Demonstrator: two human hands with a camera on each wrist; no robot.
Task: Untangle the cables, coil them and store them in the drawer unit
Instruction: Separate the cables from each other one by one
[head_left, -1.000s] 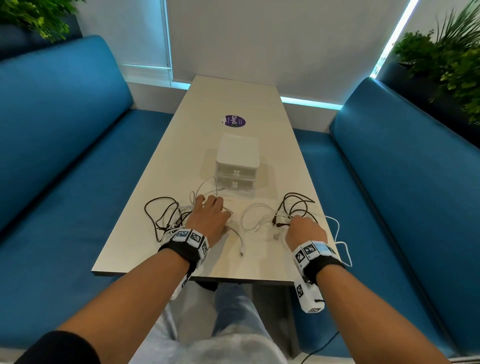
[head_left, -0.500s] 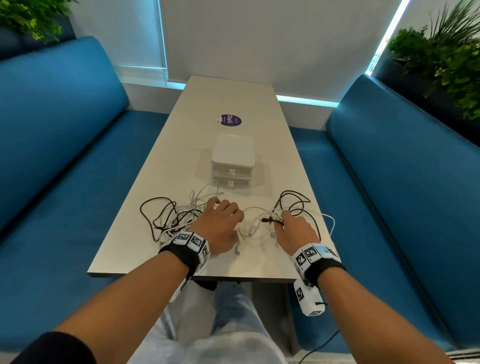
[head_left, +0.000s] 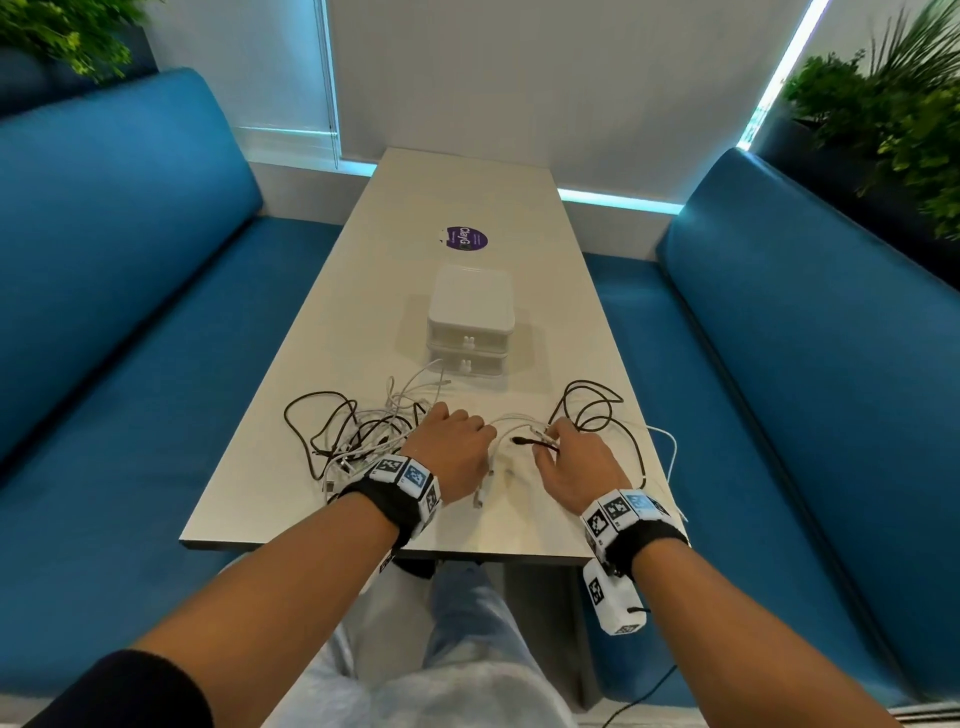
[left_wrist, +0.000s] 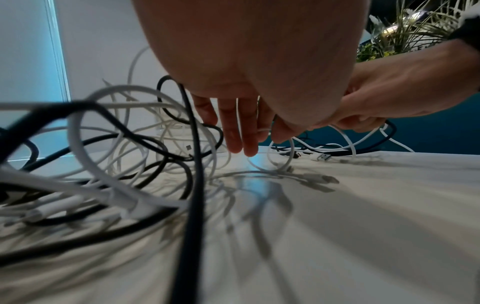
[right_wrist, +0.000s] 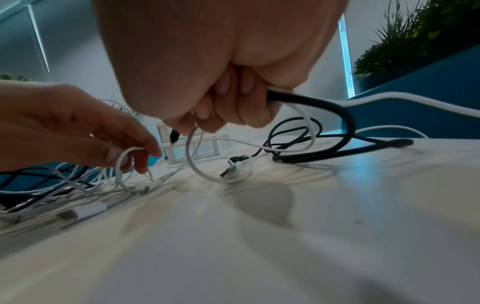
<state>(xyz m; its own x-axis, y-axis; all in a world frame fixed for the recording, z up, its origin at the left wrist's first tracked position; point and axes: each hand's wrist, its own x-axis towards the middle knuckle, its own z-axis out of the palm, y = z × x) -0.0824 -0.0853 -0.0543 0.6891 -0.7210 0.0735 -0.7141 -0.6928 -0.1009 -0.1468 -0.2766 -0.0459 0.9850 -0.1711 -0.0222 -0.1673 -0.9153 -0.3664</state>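
White and black cables lie snarled on the table — drawer unit shut just behind.

Right hand is curled round a black cable and a white one; left hand pinches a white loop between thumb and finger. Light and limp, the cords will likely slide yet snag at their plugs — best taken near a connector and fed through. Which strand belongs to which heap is hard to trace; the wrists hide the palms, and one white lead drops over the table's edge.
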